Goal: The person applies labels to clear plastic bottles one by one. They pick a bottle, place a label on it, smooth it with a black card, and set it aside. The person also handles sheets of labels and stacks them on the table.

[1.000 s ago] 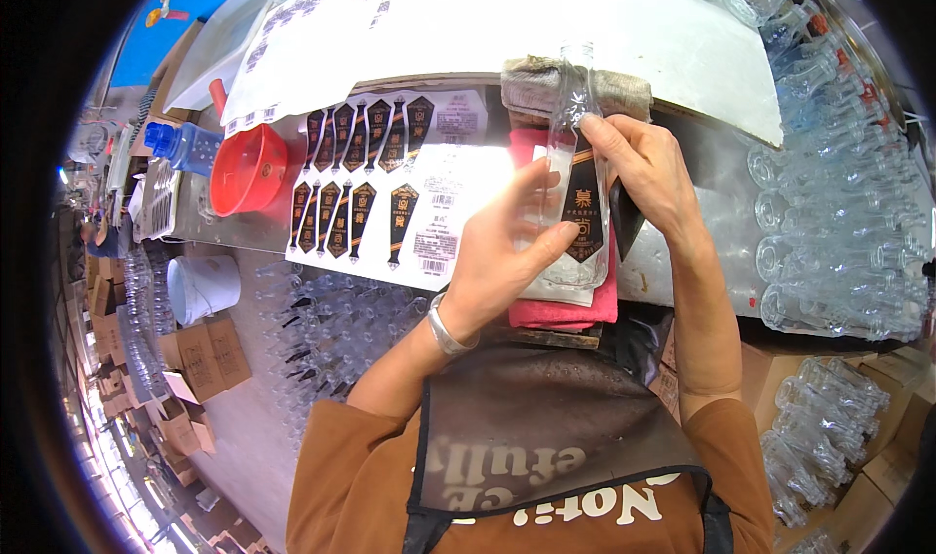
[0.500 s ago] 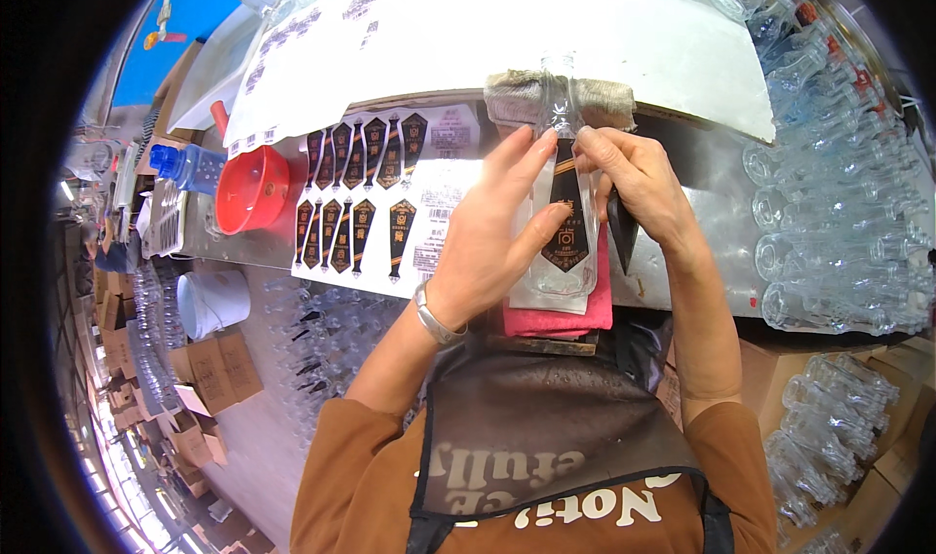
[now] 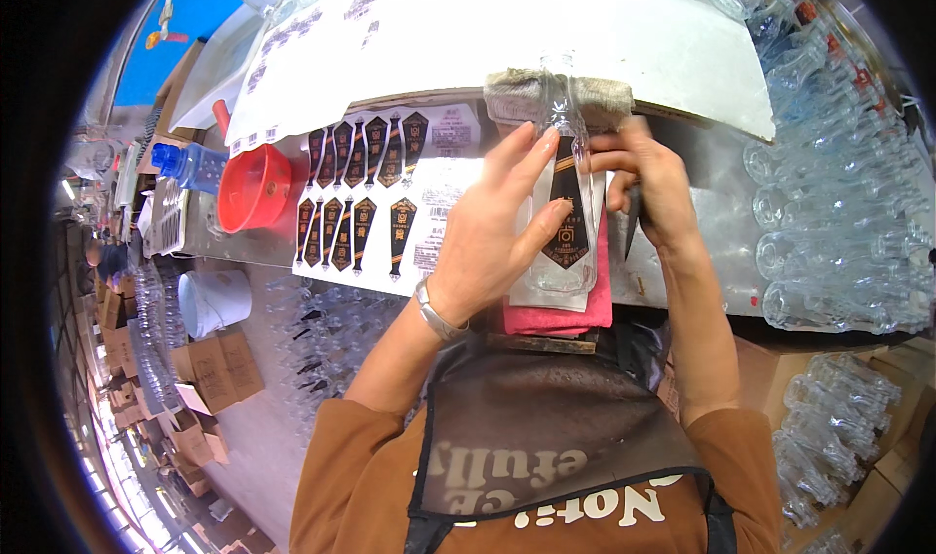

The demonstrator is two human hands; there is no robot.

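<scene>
A clear glass bottle (image 3: 577, 279) lies on its back with its neck on a rolled grey cloth (image 3: 606, 96) and its body over a pink cloth (image 3: 600, 301). A black pointed label (image 3: 565, 228) with gold print sits on the bottle's front. My left hand (image 3: 492, 213) holds the bottle from the left, fingertips near the label's narrow top and thumb on its middle. Beside the bottle's right shoulder, my right hand (image 3: 648, 179) is curled and partly blurred, fingertips close to the glass. A dark pointed flat piece (image 3: 633, 230) juts from beneath that hand; its grip is hidden.
On the left lies a sheet of black labels (image 3: 414, 179), beside a red plastic bowl (image 3: 234, 189) and a blue-capped bottle (image 3: 200, 167). A white board (image 3: 663, 62) spans the back. Rows of clear glass bottles (image 3: 829, 252) stand at right. A white bucket (image 3: 214, 301) stands below left.
My right hand has moved slightly right, off the label's top, with its fingers spreading a little. The dark piece has shifted with it. My left hand and the bottle stay nearly still.
</scene>
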